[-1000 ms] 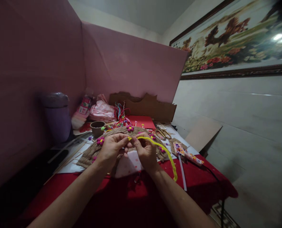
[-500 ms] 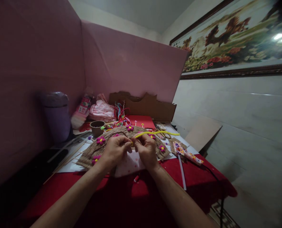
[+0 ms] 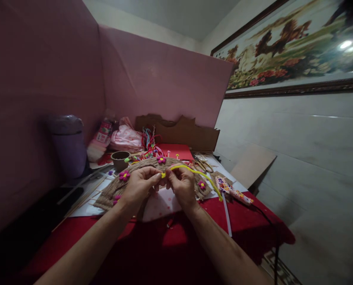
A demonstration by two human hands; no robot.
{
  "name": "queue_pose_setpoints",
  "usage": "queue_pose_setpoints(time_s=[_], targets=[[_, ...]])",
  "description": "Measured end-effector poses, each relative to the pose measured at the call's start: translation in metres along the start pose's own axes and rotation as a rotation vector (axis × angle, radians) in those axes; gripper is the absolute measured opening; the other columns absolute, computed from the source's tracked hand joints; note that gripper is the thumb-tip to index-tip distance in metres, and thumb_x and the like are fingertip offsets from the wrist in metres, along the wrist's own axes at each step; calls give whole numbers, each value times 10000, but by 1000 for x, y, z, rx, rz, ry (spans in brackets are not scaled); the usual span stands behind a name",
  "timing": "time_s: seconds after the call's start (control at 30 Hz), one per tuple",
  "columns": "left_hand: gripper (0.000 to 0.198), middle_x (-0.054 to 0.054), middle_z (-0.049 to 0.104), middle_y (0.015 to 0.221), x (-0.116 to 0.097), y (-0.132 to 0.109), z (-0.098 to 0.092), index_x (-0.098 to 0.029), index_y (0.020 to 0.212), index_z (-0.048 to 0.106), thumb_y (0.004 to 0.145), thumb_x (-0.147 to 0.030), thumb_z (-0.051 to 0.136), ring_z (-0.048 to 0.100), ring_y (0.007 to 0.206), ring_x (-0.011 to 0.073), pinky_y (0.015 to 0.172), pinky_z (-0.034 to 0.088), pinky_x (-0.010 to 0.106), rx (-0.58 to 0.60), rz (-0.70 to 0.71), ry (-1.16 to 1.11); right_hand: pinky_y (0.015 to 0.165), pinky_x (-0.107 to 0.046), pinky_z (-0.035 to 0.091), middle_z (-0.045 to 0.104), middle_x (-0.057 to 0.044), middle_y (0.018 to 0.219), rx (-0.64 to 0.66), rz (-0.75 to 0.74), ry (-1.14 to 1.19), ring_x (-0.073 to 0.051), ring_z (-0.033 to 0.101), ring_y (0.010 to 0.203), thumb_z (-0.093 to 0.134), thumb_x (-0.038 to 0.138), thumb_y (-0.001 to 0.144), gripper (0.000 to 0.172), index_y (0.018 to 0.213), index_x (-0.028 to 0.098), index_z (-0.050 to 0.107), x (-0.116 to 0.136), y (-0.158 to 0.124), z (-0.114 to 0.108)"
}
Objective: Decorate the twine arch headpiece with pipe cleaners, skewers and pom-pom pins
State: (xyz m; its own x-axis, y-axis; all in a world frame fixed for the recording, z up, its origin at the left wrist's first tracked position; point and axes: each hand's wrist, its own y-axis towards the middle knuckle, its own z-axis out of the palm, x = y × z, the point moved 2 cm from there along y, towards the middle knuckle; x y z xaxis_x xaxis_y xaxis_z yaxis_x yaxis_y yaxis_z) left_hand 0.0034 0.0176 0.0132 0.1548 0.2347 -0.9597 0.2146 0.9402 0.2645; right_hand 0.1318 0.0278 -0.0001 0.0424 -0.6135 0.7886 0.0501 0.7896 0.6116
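Pinching with thumb and fingertips, the left hand [image 3: 143, 184] keeps a narrow grip on a small yellow bit [image 3: 163, 175], while the right hand [image 3: 183, 188], just beside it, closes its grip on a fuzzy yellow stem [image 3: 198, 171]; the fingers hide whether the two yellow parts join. The stem's free length arcs over the right hand and droops rightward, its tip near a flower-patterned glue gun [image 3: 236, 192]. Both hands partly hide a twine-wrapped arch [image 3: 108, 198] bearing magenta flowers [image 3: 161, 159] with yellow centres. The arch lies on a bench [image 3: 265, 225] covered in red cloth [image 3: 247, 217]. Beyond it, gold-handled scissors [image 3: 208, 166] lie near a red sheet [image 3: 176, 150], a dark round cup [image 3: 120, 161] stands to the left, and jagged cardboard [image 3: 179, 134] stands at the back.
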Motion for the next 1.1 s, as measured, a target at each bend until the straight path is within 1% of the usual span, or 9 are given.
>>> queue_pose_setpoints(time_s=[0.17, 0.43, 0.53, 0.63, 0.73, 0.83, 0.93, 1.03, 1.1], targets=[[217, -3, 578, 598, 2, 1, -1, -129, 716, 597, 715, -341, 644, 454, 463, 74, 415, 341, 184, 27, 10, 6, 386, -202, 359, 508, 50, 519, 17, -7, 6, -80, 457, 405, 605, 350, 788, 196, 700, 185, 544, -1, 0, 1], [244, -31, 514, 509, 2, 3, 0, -146, 619, 547, 697, -353, 650, 421, 432, 69, 425, 318, 189, 39, 92, 120, 374, -199, 353, 488, 57, 517, 17, -1, 38, -77, 439, 397, 632, 361, 763, 205, 700, 186, 545, -5, -1, 2], [270, -22, 526, 520, 1, 2, 0, -141, 620, 554, 706, -381, 642, 418, 428, 68, 416, 321, 190, 14, 63, 101, 380, -196, 357, 495, 57, 517, 1, -6, 12, -77, 442, 405, 623, 369, 770, 214, 695, 187, 540, -4, -1, 2], [284, 0, 572, 572, -1, 1, 1, -134, 664, 576, 706, -407, 644, 453, 450, 76, 419, 349, 189, 5, 24, 54, 381, -192, 355, 507, 52, 516, -22, -4, -19, -75, 447, 409, 613, 374, 779, 224, 691, 182, 539, -2, -1, 0], [280, -9, 584, 587, 0, 1, 3, -137, 728, 593, 648, -381, 704, 464, 448, 76, 414, 367, 187, 26, 7, 25, 377, -192, 352, 501, 52, 511, -51, 13, -7, -73, 441, 401, 607, 387, 785, 238, 695, 177, 540, -2, -1, -1], [248, -23, 567, 571, 0, 2, 4, -139, 714, 602, 610, -319, 738, 451, 437, 71, 405, 360, 183, -13, 63, 91, 374, -188, 347, 490, 56, 504, -57, 11, -18, -70, 433, 395, 606, 385, 788, 244, 686, 176, 533, -3, -1, -1], [177, -1, 584, 607, 0, 0, 3, -141, 682, 623, 672, -304, 692, 477, 482, 83, 430, 376, 184, -68, 160, 202, 383, -187, 352, 493, 60, 518, -56, 7, -33, -70, 442, 405, 602, 387, 792, 247, 684, 185, 507, -4, -2, -2], [158, 10, 593, 637, 0, -2, 3, -151, 702, 647, 712, -308, 658, 495, 529, 99, 450, 395, 186, -70, 230, 234, 397, -191, 358, 486, 65, 530, -38, 0, -43, -71, 447, 416, 590, 392, 802, 261, 675, 194, 477, -3, -3, -2], [152, 4, 579, 623, 0, -3, 2, -155, 709, 654, 709, -308, 661, 492, 528, 102, 441, 396, 186, -70, 241, 230, 403, -192, 356, 483, 65, 524, -21, -9, -64, -71, 443, 415, 584, 391, 807, 272, 661, 196, 464, -2, -3, -2]])
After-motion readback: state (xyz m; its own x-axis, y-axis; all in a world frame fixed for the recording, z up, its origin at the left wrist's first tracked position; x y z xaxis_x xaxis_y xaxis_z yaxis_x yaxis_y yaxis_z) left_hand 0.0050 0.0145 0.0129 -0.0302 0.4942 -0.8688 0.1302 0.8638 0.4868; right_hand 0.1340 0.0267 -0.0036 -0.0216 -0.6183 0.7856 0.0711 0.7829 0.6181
